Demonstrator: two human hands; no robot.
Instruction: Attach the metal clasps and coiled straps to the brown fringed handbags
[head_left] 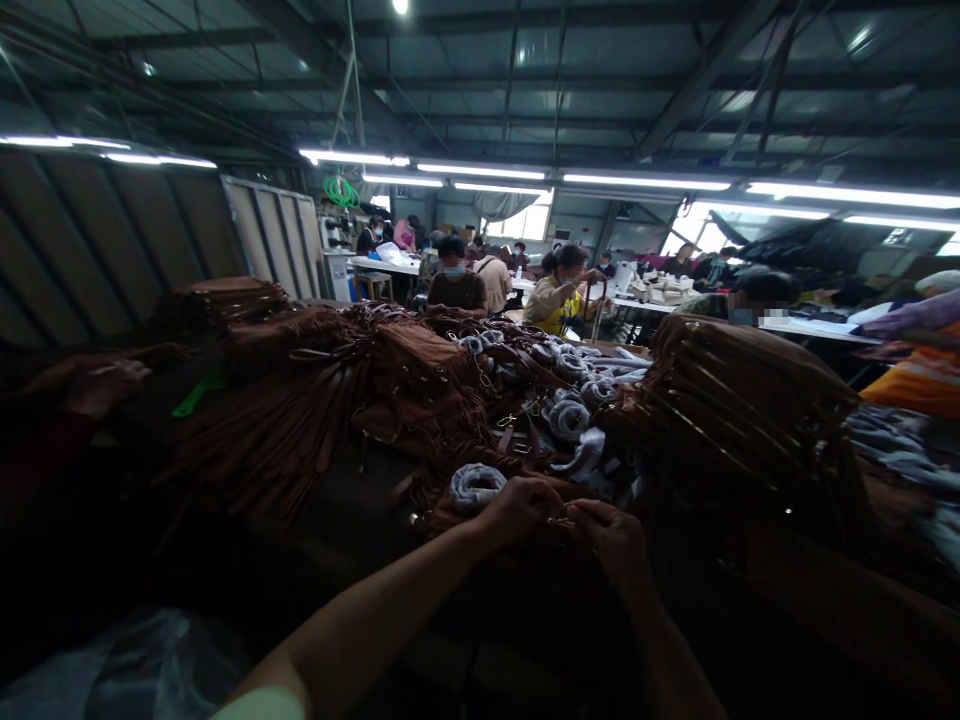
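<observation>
My left hand (521, 508) and my right hand (613, 538) meet low in the middle of the view, fingertips almost touching. Both are closed in a pinch. A small gold-coloured metal fitting (556, 520) shows at my right fingertips; what my left fingers grip is hidden. Beneath the hands lies a brown bag (444, 515), dark and partly covered by my forearm. Just left of my left hand, a strap coil in pale wrapping (476, 487) rests on the brown material.
Brown fringed bags (416, 375) are heaped ahead, among wrapped strap coils (568, 415). A tall stack of brown bags (739, 400) stands at right. A green tool (199, 392) lies at left, near another person's hand (109, 385). Several people sit at tables beyond.
</observation>
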